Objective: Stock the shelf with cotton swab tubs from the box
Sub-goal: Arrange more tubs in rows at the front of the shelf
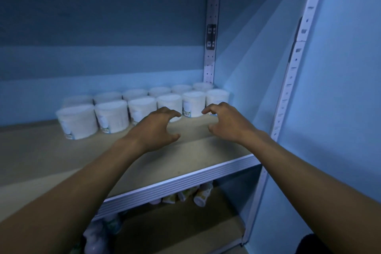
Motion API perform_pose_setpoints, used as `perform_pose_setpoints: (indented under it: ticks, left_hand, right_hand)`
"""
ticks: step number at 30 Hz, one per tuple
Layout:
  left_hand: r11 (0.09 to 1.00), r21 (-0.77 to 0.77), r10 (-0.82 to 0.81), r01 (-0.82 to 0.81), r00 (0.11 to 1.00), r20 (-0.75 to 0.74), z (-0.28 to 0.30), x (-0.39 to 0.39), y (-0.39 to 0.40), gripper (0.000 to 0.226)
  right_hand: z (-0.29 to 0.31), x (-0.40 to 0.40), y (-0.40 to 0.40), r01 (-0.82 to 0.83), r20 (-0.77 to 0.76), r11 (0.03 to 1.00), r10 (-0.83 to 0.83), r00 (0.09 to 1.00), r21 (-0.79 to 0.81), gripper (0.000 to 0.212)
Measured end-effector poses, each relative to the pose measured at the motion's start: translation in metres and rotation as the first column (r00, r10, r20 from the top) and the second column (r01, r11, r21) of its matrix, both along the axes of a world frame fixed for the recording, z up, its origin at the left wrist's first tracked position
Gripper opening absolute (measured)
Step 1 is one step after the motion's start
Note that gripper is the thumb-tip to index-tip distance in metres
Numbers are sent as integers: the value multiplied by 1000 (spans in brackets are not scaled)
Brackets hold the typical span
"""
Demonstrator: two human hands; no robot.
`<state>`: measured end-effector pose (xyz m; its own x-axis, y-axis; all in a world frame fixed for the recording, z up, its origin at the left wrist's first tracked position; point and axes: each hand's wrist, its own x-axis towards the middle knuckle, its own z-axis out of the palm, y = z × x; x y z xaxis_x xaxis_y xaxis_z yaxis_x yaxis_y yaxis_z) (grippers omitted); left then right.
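Note:
Several clear cotton swab tubs (112,116) stand in two rows at the back of the beige shelf board (61,161), running from the left to the rear right corner. My left hand (157,128) hovers over the board just in front of the front row, fingers loosely curved and empty. My right hand (226,122) hovers a short way to its right, also loosely curved and holding nothing. One front-row tub (193,104) shows in the gap between the two hands. The box is out of view.
A perforated metal upright (211,27) stands at the rear right corner and another upright (296,64) at the front right. The shelf's ribbed metal front edge (185,185) runs across the middle. Small bottles (203,194) lie on the lower shelf.

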<state>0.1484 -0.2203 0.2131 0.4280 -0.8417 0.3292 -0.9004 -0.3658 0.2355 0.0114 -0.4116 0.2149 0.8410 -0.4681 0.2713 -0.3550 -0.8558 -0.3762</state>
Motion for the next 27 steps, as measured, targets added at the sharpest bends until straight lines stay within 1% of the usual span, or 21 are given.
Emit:
perform_pose_setpoints:
  ticks: [5,11,17,20,24,27]
  left_hand:
    - [999,31,-21,21,1000,3,4,-1,-45,65]
    - [997,80,-4,4,1000,5,20,2,-89,67]
    - [993,106,35,-45,995,89,37,15,-123,62]
    - [987,147,55,-70,993,108,40,32,-138,68]
    - [975,199,73,-97,989,127,42,52,-154,80]
    - [971,218,74,-100,990,122,42,61,-163,82]
  right_hand:
    - [8,6,-30,40,-11,999,-40,999,-25,53]
    - [20,22,-59,76,-54,994,-81,995,-78,54]
    - [31,40,-82,113,-126,986,-128,984,-123,61]
    - [33,51,-93,118,-173,982,-143,975,-145,65]
    - [31,65,-107,111,-203,982,-142,969,-153,78]
    - [27,76,-113,100,-225,986,-128,966,-133,84]
